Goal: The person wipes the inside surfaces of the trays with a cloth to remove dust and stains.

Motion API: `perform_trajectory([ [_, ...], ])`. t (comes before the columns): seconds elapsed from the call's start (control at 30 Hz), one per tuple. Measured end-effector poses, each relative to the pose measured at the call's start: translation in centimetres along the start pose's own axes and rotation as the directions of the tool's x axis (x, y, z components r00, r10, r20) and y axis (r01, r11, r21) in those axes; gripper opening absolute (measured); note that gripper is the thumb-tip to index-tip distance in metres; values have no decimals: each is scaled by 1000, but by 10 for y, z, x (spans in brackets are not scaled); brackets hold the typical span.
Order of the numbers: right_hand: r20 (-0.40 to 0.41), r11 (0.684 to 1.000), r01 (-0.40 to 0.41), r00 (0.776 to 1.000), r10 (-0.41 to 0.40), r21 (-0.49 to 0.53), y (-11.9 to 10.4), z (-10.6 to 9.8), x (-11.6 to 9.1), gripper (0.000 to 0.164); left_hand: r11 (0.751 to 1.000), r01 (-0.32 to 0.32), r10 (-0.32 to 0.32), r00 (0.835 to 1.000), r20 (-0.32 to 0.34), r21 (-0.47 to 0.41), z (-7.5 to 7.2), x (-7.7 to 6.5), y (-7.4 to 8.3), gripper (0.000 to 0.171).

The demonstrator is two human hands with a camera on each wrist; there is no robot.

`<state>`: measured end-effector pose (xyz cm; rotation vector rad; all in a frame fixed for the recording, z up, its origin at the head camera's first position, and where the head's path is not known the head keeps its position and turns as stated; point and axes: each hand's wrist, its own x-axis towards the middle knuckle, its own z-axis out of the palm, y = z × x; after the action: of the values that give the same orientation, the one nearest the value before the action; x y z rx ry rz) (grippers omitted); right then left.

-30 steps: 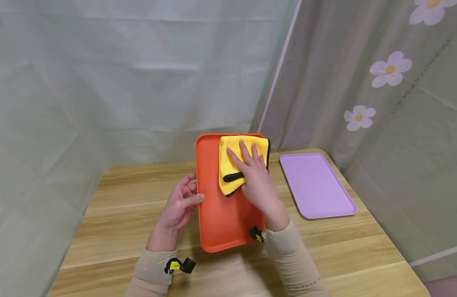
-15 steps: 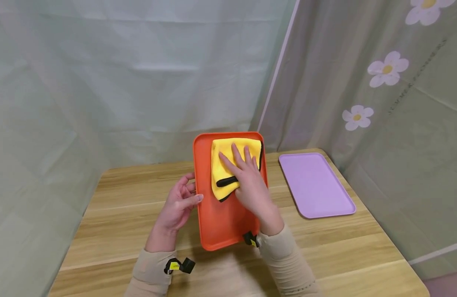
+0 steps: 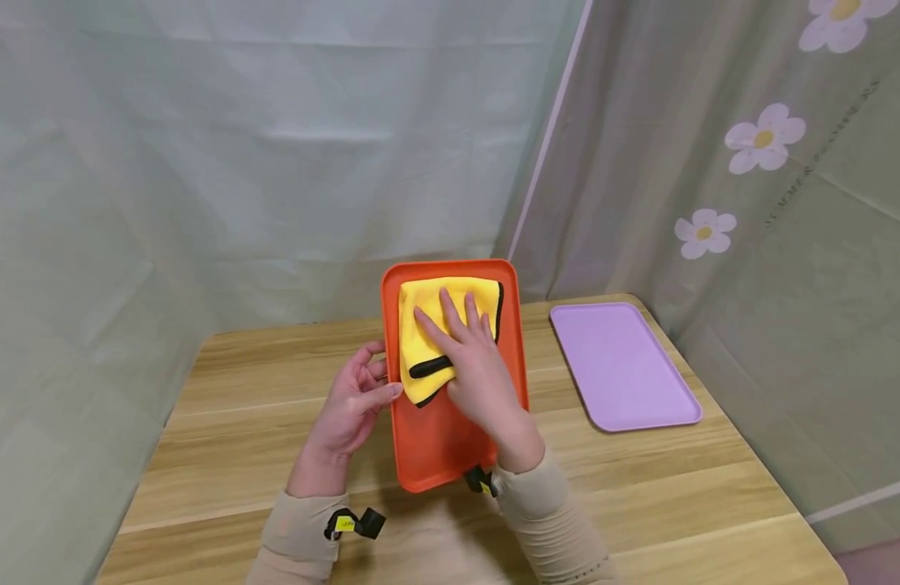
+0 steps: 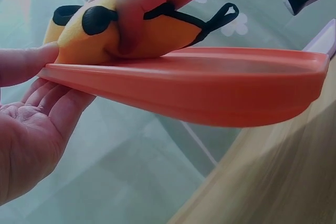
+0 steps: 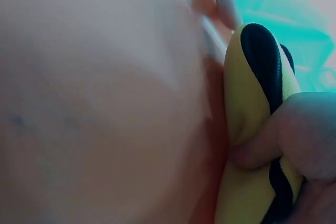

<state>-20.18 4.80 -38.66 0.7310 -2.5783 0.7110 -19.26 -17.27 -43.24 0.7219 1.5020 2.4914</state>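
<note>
My left hand [image 3: 355,402] grips the left rim of an orange tray [image 3: 446,447], thumb on top and fingers beneath. The tray is held up over the table, its inner face tilted toward me. A folded yellow cloth [image 3: 412,305] with black edging lies against the upper part of that face. Spread, mostly straight fingers of my right hand [image 3: 482,386] press the cloth down. In the left wrist view the cloth [image 4: 86,45] bunches up near my left thumb, and a black loop sticks out from it. The right wrist view shows my right thumb pushed into the cloth's side [image 5: 247,114].
A purple tray [image 3: 625,366] lies flat at the right of the wooden table [image 3: 260,439]. Grey-green curtains [image 3: 333,162] hang behind and on both sides, with printed white flowers on the right one. A small black camera is strapped to each wrist.
My right hand has slid the yellow cloth left and slightly down across the orange tray, from its right rim toward the left rim. My left hand has stayed in place on the tray.
</note>
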Motion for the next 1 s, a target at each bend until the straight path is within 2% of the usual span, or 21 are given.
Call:
perform_trajectory([
  [0.33,1,999,23,1000,-23,-38,-11,5,0,109,1000,-10,10,1000,23,-28,1,2,-2,53],
  [0.63,-13,999,27,1000,-28,-41,-18,10,0,106,999,-17,17,1000,5,-30,1,1,-3,53],
  [1.0,-21,999,17,1000,-17,-39,-17,16,-2,105,999,-28,28,1000,11,-31,0,1,-7,54],
])
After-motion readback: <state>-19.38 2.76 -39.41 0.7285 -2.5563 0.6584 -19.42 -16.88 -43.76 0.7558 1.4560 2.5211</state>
